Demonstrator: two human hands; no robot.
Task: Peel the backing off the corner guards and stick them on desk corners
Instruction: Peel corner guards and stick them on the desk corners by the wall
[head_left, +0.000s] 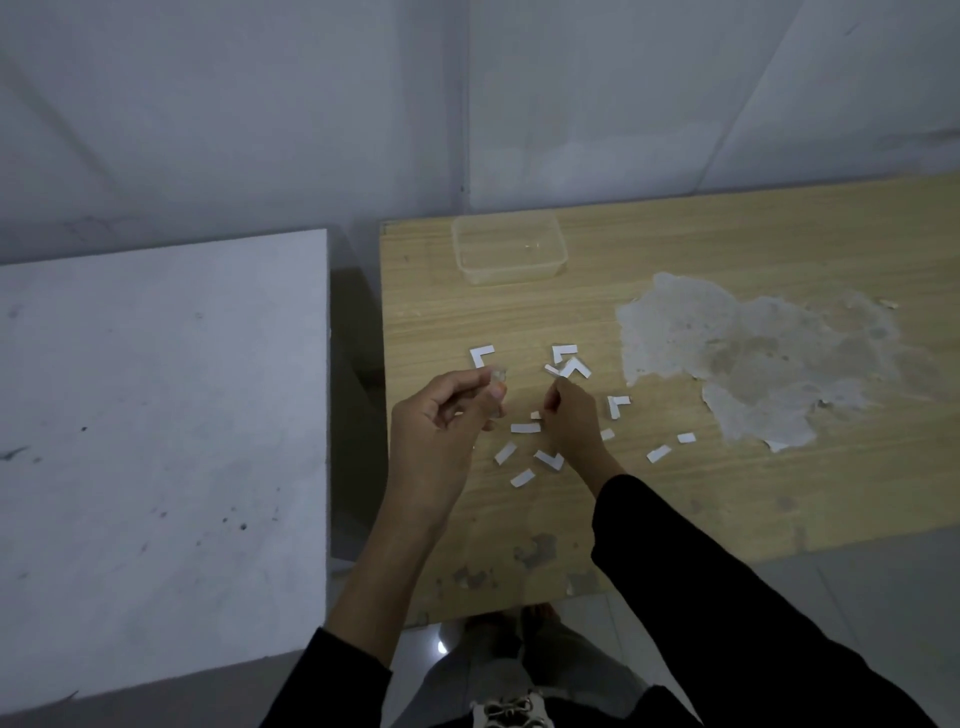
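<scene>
My left hand (441, 415) hovers over the wooden desk (675, 488) near its left edge and pinches a small clear corner guard (497, 378) between thumb and fingers. My right hand (571, 421) is just to its right, fingertips closed on a small white backing strip (552, 370). Several white backing pieces lie around both hands: L-shaped ones (481, 355) (569, 359) (616, 405) and straight strips (525, 428) (658, 453).
A clear plastic container (508, 249) stands at the desk's far left corner. A large patch of peeled veneer (753, 358) marks the desk's right half. A white table (156, 441) stands to the left across a narrow gap. Grey wall panels are behind.
</scene>
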